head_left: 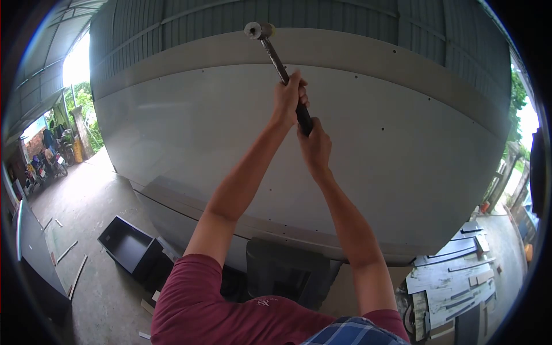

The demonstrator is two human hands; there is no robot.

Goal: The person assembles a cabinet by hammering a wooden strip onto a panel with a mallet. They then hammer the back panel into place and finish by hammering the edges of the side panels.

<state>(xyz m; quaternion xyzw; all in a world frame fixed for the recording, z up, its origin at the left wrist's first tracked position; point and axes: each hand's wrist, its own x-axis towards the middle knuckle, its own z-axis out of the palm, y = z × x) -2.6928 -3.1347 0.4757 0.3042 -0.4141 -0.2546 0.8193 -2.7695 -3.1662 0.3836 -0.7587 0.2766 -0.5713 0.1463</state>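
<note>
A hammer (276,57) with a round, pale-faced head and a dark grip is held up in front of the large light-grey panel (190,126). My left hand (290,99) is wrapped round the handle where the shaft meets the grip. Lower down, my right hand (315,145) closes on the handle's butt end. The hammer head is at the upper middle of the view, pointing up and slightly left. Small dark holes dot the panel, several of them near its upper edge.
A dark open box (123,244) stands on the concrete floor at left. Stacked white and dark boards (454,282) lie at lower right. A dark plastic object (284,270) is just below the panel. Motorbikes (49,164) are parked far left.
</note>
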